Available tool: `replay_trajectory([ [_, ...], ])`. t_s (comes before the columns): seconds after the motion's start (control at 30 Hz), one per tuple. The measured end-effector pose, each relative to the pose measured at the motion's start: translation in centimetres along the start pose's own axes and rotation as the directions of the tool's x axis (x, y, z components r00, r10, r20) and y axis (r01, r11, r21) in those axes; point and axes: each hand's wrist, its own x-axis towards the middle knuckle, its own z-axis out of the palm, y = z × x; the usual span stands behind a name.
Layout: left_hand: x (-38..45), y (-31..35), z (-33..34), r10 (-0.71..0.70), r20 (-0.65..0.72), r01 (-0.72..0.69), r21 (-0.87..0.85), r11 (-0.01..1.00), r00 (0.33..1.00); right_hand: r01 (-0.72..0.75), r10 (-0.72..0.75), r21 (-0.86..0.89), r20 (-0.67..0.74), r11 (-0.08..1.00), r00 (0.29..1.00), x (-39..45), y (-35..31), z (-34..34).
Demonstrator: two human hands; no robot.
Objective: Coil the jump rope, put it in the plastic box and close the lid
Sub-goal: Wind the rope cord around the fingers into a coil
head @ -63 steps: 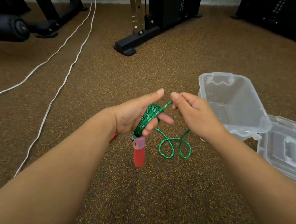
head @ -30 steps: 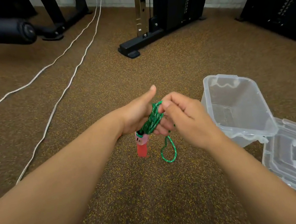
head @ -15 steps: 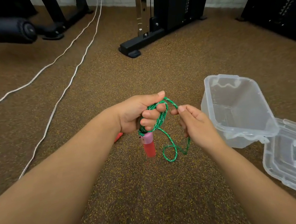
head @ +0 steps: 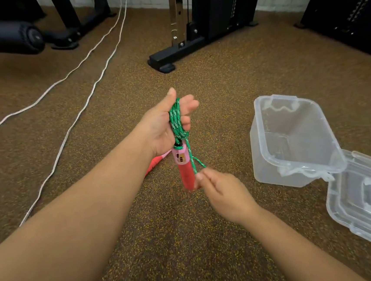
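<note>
The green jump rope (head: 176, 121) is wound in several loops around my left hand (head: 167, 124), which holds the coil with thumb up and fingers partly spread. One red and pink handle (head: 185, 167) hangs below that hand. A second red handle (head: 155, 163) peeks out from under my left wrist. My right hand (head: 221, 193) is lower, pinching the rope's short free strand next to the hanging handle. The clear plastic box (head: 293, 143) stands open on the floor to the right, nothing in it. Its clear lid (head: 367, 200) lies beside it at the lower right.
The floor is brown speckled carpet. Two white cables (head: 79, 82) run across it on the left. A black machine base (head: 167, 60) stands straight ahead, a black padded roller (head: 4, 37) at far left, more dark equipment (head: 348, 6) at far right.
The loose loops that hung over the floor are gone. My right hand has dropped from beside the coil to below it, pulling the last strand down. My left hand opened its fingers and turned upright.
</note>
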Motion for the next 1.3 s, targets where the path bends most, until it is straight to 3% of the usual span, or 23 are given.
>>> replay_trajectory([
  [0.13, 0.0, -0.5, 0.0, -0.042, 0.017, 0.038, 0.174, 0.984, 0.999, 0.145, -0.14, -0.114, 0.047, 0.983, 0.989, -0.3, -2.3, -0.5],
  [0.3, -0.9, -0.9, 0.3, -0.202, 0.052, 0.162, 0.425, 0.89, 0.978, 0.222, -0.219, 0.026, -0.068, 0.975, 0.973, 0.7, -4.1, -3.2],
  [0.47, -2.1, -0.9, 0.8, -0.423, 0.184, 0.264, 0.55, 0.792, 0.887, 0.215, -0.17, 0.194, -0.225, 0.957, 0.96, 2.4, -3.6, -6.0],
  [0.7, -2.8, -0.5, 0.8, -0.608, 0.311, 0.256, 0.701, 0.666, 0.73, 0.103, -0.041, 0.18, -0.319, 0.978, 0.947, 3.0, -0.8, -7.2],
  [0.77, -3.0, -0.7, 0.9, -0.585, 0.356, 0.234, 0.673, 0.701, 0.729, 0.077, 0.002, 0.247, -0.304, 0.966, 0.953, 3.1, -0.3, -6.6],
  [0.97, -2.8, -0.8, 1.1, -0.468, 0.346, 0.257, 0.507, 0.823, 0.813, 0.0, 0.144, 0.433, -0.298, 0.901, 0.944, 2.9, 1.7, -3.9],
  [1.17, -1.9, -0.5, 1.1, -0.288, 0.282, 0.23, 0.219, 0.948, 0.915, 0.0, 0.139, 0.469, -0.262, 0.883, 0.955, 2.4, 2.4, -2.1],
  [1.3, -1.0, -0.2, 0.8, -0.156, 0.167, 0.15, 0.049, 0.988, 0.974, -0.042, 0.127, 0.367, -0.212, 0.929, 0.969, 1.7, 2.7, -1.2],
])
